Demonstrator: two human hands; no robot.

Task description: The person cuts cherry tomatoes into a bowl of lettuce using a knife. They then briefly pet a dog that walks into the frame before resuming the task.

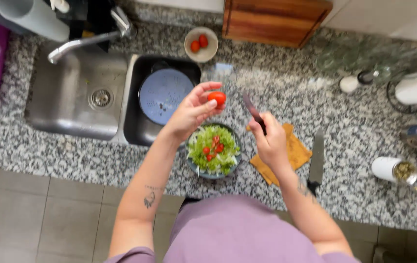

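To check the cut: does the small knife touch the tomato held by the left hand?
Apart. The head view shows bare counter between the knife and the tomato.

The person wears a soft mauve short-sleeved top [237, 229], loose over the front, its sleeve hems just showing at both upper arms. Both forearms are bare; the left one bears a small dark tattoo [149, 198], a leaf-like shape beneath a thin dotted curve. A fainter dark tattoo [304, 187] marks the right forearm near the wrist, its design too blurred to make out.
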